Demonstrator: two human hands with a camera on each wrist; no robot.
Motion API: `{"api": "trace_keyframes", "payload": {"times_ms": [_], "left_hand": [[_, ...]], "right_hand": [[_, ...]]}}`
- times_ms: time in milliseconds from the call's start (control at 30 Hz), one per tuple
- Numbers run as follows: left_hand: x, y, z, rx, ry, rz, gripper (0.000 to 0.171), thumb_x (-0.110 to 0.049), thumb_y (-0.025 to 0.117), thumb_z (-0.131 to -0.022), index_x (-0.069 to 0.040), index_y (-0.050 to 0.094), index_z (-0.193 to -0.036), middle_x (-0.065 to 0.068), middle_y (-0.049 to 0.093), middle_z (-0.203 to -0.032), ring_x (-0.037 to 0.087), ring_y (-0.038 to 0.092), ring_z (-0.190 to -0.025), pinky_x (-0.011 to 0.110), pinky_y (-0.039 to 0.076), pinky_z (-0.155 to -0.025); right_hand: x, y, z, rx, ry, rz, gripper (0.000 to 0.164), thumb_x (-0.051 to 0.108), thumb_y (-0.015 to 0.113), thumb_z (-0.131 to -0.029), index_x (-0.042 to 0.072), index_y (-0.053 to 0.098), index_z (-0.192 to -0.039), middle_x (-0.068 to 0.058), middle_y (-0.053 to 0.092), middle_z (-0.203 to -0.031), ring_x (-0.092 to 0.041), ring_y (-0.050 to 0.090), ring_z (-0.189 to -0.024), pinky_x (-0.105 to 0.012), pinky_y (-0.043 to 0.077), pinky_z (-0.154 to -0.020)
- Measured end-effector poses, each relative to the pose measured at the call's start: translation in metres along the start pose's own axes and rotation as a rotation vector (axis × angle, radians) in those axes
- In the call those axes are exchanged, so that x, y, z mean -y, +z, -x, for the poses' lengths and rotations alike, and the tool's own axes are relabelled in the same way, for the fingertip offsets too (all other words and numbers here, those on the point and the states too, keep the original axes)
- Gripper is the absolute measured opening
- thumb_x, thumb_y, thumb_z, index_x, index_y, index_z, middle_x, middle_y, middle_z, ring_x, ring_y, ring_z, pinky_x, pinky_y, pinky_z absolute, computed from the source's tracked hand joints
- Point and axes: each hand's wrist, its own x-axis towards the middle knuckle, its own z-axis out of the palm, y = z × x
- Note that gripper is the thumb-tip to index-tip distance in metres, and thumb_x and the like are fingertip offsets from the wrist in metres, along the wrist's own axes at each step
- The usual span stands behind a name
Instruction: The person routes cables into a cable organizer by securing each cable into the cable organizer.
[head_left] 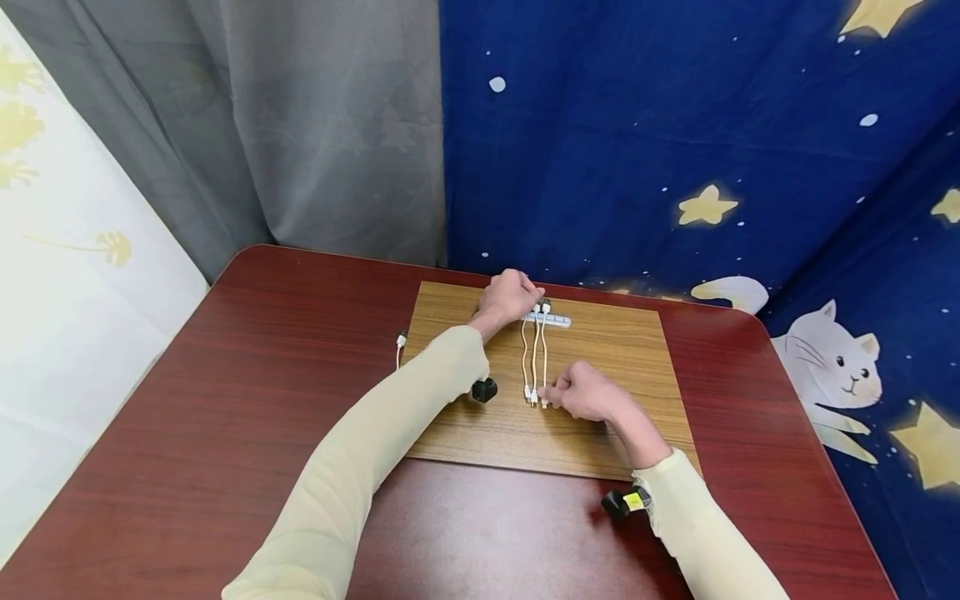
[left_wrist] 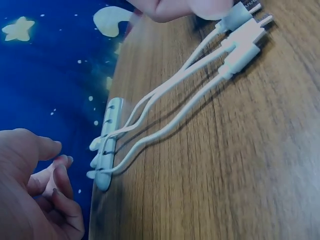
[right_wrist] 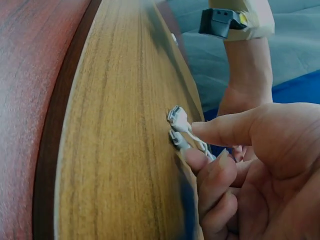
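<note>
Three white charging cables point(head_left: 534, 358) run side by side down a wood-grain board, held at their far end in a pale cable clip point(left_wrist: 106, 150). Beyond the clip, in the head view, show dark USB plugs point(head_left: 546, 304). My left hand point(head_left: 512, 296) hovers beside the clip, fingers loosely bent; the left wrist view shows nothing between them. At the near end my right hand point(right_wrist: 255, 165) pinches the plug point(right_wrist: 181, 141) of the rightmost cable between thumb and finger. Another plug point(right_wrist: 177, 117) lies just beside it.
The wood-grain board point(head_left: 615, 358) lies on a reddish-brown table point(head_left: 300, 350). Another white cable point(head_left: 401, 343) sits by the board's left edge. A grey curtain point(head_left: 337, 125) and a blue star-patterned curtain point(head_left: 585, 167) hang behind the table.
</note>
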Motion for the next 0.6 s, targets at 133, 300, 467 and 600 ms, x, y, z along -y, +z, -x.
{"api": "trace_keyframes", "payload": {"times_ms": [133, 300, 467, 600], "left_hand": [[0.005, -0.01, 0.003, -0.01, 0.015, 0.071, 0.023, -0.038, 0.067, -0.099, -0.017, 0.072, -0.092, -0.005, 0.067, -0.089, 0.016, 0.061, -0.085, 0.034, 0.048, -0.076], [0.012, -0.026, 0.009, -0.01, 0.033, 0.11, 0.022, -0.036, 0.067, -0.099, -0.015, 0.072, -0.094, -0.002, 0.069, -0.088, 0.017, 0.061, -0.085, 0.033, 0.047, -0.076], [0.021, -0.038, 0.016, -0.002, 0.027, 0.115, 0.021, -0.033, 0.068, -0.098, -0.014, 0.072, -0.094, -0.001, 0.069, -0.086, 0.018, 0.06, -0.083, 0.032, 0.046, -0.074], [0.03, -0.043, 0.02, -0.001, 0.033, 0.116, 0.019, -0.03, 0.069, -0.098, -0.012, 0.073, -0.093, 0.0, 0.068, -0.083, 0.017, 0.059, -0.077, 0.03, 0.045, -0.068]], "right_hand": [[0.002, 0.0, 0.001, -0.055, -0.059, -0.072, 0.028, 0.022, 0.068, -0.098, 0.006, 0.063, -0.075, 0.003, 0.049, -0.056, -0.009, 0.04, -0.048, -0.026, 0.03, -0.047], [0.006, 0.003, 0.001, -0.133, -0.139, -0.147, 0.023, 0.015, 0.07, -0.096, 0.007, 0.06, -0.078, 0.004, 0.047, -0.057, -0.008, 0.037, -0.05, -0.025, 0.027, -0.047], [0.01, 0.009, -0.001, -0.207, -0.182, -0.177, 0.02, 0.015, 0.073, -0.095, 0.009, 0.061, -0.079, 0.003, 0.051, -0.063, -0.011, 0.04, -0.055, -0.026, 0.031, -0.051], [0.011, 0.014, -0.003, -0.242, -0.219, -0.175, 0.018, 0.015, 0.073, -0.095, 0.01, 0.064, -0.08, 0.004, 0.056, -0.068, -0.012, 0.047, -0.059, -0.027, 0.036, -0.054]]}}
